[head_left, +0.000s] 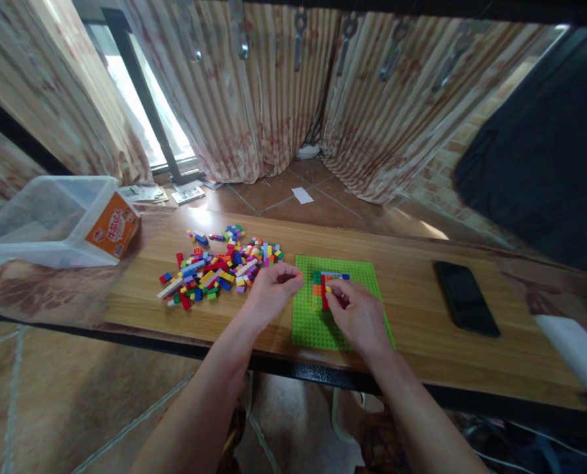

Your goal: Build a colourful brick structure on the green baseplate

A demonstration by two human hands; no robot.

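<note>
My left hand (272, 289) is pinched on a small orange brick (300, 276) above the left edge of the green baseplate (306, 329). Over the plate's middle, my right hand (357, 313) has thumb and fingers closed on a small yellow brick (328, 289). Beneath those fingertips is a patch of coloured bricks (316, 289) fixed to the plate, with green, orange, red and blue ones showing. My right hand hides part of that patch. A loose heap of mixed bricks (219, 266) lies left of my left hand.
A clear plastic bin (41, 220) with an orange label stands at the far left. On the right of the wooden board (412, 355) lies a black phone (465, 297). White paper or cloth (577, 349) covers the right end. Curtains (274, 99) hang behind the table.
</note>
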